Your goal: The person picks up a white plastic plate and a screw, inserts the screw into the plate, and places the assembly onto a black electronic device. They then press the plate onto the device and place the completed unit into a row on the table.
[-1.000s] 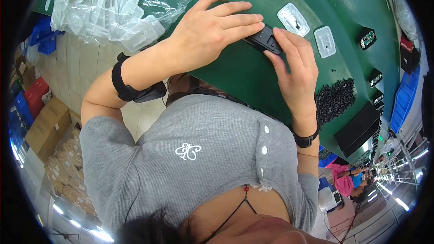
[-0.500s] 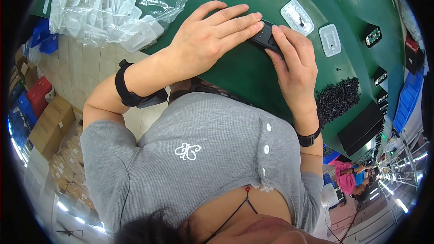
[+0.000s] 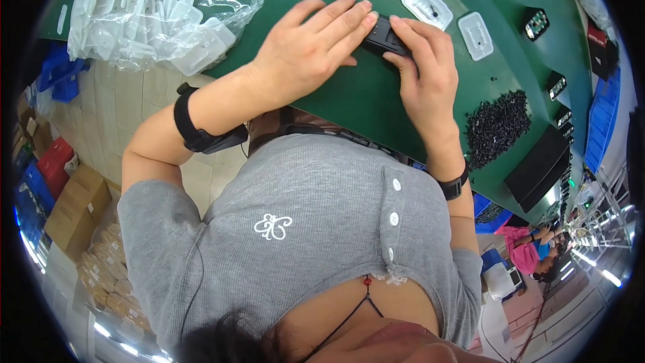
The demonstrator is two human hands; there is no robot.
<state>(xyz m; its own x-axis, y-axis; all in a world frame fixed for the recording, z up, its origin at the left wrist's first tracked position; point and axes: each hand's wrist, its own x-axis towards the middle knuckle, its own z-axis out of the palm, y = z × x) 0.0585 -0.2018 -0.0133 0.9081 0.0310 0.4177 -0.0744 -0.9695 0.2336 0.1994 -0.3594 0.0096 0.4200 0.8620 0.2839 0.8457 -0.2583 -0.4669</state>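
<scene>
A black rectangular plastic housing (image 3: 386, 37) lies at the green table's surface between my two hands. My right hand (image 3: 431, 77) grips its right end, thumb below and fingers above. My left hand (image 3: 306, 47) stretches its fingers toward the left end, the index fingertip touching the housing; its thumb shows below, apart from the piece. Part of the housing is covered by fingers. Just beyond the right hand lie two translucent white plastic covers, the farther cover (image 3: 427, 5) with a small dark piece in it and the nearer cover (image 3: 476, 35).
A clear bag of white plastic covers (image 3: 171, 17) sits at the left edge of the green table (image 3: 336, 104). Right of my right hand is a heap of small black parts (image 3: 497, 128). Black housings with circuit boards (image 3: 536, 23) line the right side, near a black box (image 3: 537, 168).
Both hands and the housing appear slightly higher and left in view, as the whole table scene has shifted. My left thumb now shows below the fingers.
</scene>
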